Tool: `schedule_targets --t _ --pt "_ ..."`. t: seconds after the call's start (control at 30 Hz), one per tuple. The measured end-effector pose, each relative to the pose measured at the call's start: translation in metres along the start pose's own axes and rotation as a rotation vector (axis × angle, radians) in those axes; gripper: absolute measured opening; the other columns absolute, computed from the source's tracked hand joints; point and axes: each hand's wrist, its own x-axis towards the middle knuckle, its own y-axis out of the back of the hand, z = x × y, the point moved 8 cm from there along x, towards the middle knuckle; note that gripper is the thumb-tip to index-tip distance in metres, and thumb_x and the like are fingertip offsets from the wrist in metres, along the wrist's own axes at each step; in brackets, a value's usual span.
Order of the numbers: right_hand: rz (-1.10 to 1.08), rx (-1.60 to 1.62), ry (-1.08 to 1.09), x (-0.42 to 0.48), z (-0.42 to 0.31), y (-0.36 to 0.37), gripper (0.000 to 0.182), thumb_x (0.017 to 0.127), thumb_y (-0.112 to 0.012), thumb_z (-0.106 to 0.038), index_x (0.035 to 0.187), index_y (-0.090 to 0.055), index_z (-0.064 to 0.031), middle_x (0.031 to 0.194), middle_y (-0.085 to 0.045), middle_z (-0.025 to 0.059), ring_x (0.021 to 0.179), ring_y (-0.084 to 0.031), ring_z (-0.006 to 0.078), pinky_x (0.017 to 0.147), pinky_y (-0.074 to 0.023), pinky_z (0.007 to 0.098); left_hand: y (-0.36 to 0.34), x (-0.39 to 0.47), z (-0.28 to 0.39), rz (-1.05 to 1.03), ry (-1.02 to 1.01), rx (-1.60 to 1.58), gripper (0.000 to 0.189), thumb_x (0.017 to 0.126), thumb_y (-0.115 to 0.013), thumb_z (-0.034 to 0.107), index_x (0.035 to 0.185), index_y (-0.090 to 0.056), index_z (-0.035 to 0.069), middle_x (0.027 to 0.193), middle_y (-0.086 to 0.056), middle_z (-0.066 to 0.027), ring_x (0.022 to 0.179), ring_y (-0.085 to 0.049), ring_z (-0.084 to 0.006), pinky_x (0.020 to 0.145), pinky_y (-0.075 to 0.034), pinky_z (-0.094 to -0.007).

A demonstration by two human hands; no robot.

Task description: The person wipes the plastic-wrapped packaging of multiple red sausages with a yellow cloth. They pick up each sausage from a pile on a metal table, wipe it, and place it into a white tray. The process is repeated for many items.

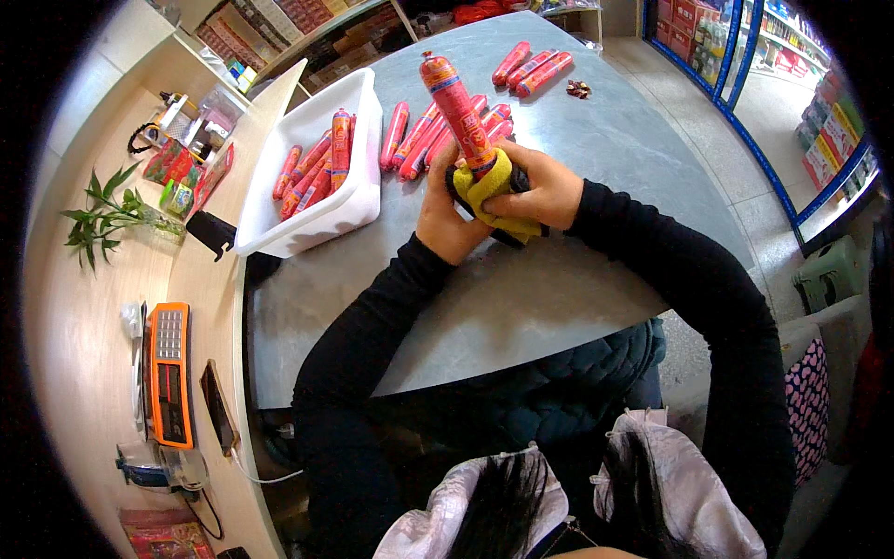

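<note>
Both hands grip a thick sausage in red printed casing (457, 105), tilted with its knotted end up and away from me. My right hand (534, 182) presses a yellow-and-dark cloth (492, 189) around the sausage's lower end. On the other side, my left hand (445, 209) holds the sausage and cloth. Behind my hands, several red sausages (419, 143) lie in a row on the grey table (559, 279). To the left, a white plastic bin (314, 234) holds several more sausages (340, 147).
Three sausages (532, 68) lie at the table's far side beside a small dark crumpled item (577, 89). A wooden counter at left carries a potted plant (112, 209), an orange calculator-like device (171, 374) and a phone (218, 405) on a white cable. Blue-framed glass doors (740, 63) stand at right.
</note>
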Motion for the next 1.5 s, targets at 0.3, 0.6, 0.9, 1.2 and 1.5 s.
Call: schedule_targets --t 0.3,0.6,0.9,1.2,1.5 --pt "-0.012 -0.293 0.074 -0.002 -0.014 -0.003 0.051 0.072 -0.07 -0.017 0.116 -0.047 -0.0031 0.1 -0.06 0.0182 0.094 -0.06 0.0298 0.081 -0.0468 0.0346 0.006 -0.001 0.005 -0.021 -0.038 -0.098 0.047 0.087 -0.04 0.015 0.13 -0.031 -0.003 0.124 -0.042 -0.0147 0.116 -0.042 -0.0213 0.1 -0.03 -0.0327" --pt "-0.008 -0.49 0.025 -0.003 -0.001 -0.011 0.049 0.074 -0.069 -0.027 0.112 -0.047 -0.0062 0.09 -0.062 0.0197 0.086 -0.06 0.0372 0.073 -0.0481 0.0404 0.008 -0.003 0.023 0.062 -0.172 -0.011 0.031 0.094 -0.039 0.015 0.119 -0.04 -0.003 0.111 -0.053 -0.0143 0.102 -0.051 -0.0203 0.091 -0.039 -0.0325" --pt "0.246 -0.105 -0.085 0.003 0.021 0.026 0.031 0.082 -0.063 -0.023 0.105 -0.053 -0.004 0.093 -0.063 0.0102 0.084 -0.061 0.0182 0.075 -0.0487 0.0312 0.018 -0.012 0.011 0.197 -0.072 -0.177 0.025 0.091 -0.048 0.016 0.11 -0.043 0.001 0.086 -0.05 -0.0034 0.074 -0.05 -0.0115 0.068 -0.041 -0.0235" --pt "0.361 0.23 0.029 0.001 -0.001 0.054 0.03 0.086 -0.06 -0.017 0.11 -0.052 -0.0012 0.096 -0.061 0.0058 0.085 -0.059 0.0123 0.074 -0.0488 0.0257 -0.015 -0.008 -0.006 -0.204 0.214 0.252 0.035 0.083 -0.058 0.022 0.109 -0.049 0.001 0.084 -0.057 -0.0117 0.077 -0.056 -0.0178 0.071 -0.045 -0.0303" --pt "0.756 0.018 0.098 -0.003 0.03 0.119 0.024 0.086 -0.061 -0.017 0.101 -0.057 0.0014 0.089 -0.063 0.0071 0.078 -0.06 0.0121 0.07 -0.0494 0.025 -0.001 0.001 0.033 -0.093 -0.236 0.852 0.038 0.079 -0.062 0.024 0.11 -0.052 0.005 0.084 -0.058 -0.0119 0.076 -0.056 -0.0277 0.068 -0.044 -0.0368"
